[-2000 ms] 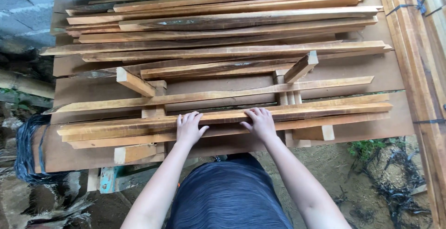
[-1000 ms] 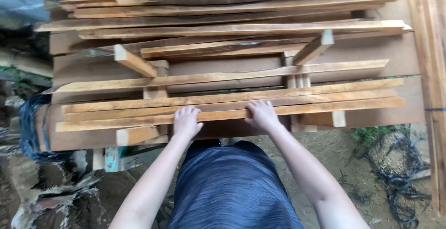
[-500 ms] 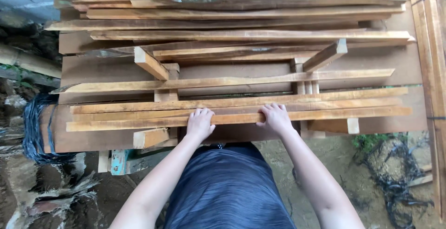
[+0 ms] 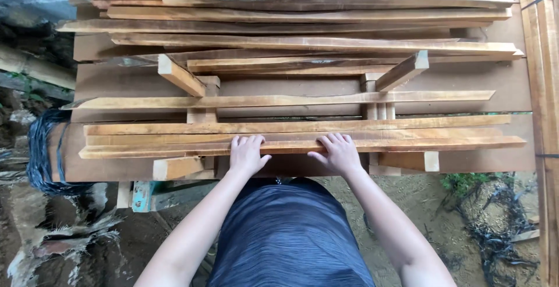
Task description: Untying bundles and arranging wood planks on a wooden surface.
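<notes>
Both hands are laid palm-down on the nearest wooden strips (image 4: 297, 144), a small stack of long, thin slats lying crosswise at the near edge of a brown board platform (image 4: 477, 162). The left hand (image 4: 247, 154) is set flat on the front slat, its fingers held close together over the upper face and the thumb stretched out to the side along the near edge; nothing is pinched. The right hand (image 4: 338, 154) is placed just beside it, well within the middle of the stack, with the fingers likewise together and curled slightly over the top, the thumb pointed toward the other hand. The slats are seen resting on short wooden blocks (image 4: 177, 167), one under each end region. Farther off, more rough slats (image 4: 303, 42) are piled in layers, with two short angled offcuts (image 4: 180, 76) lying among them. A coil of dark strapping (image 4: 38, 153) is hung at the platform's left end, above muddy ground (image 4: 70, 234).
</notes>
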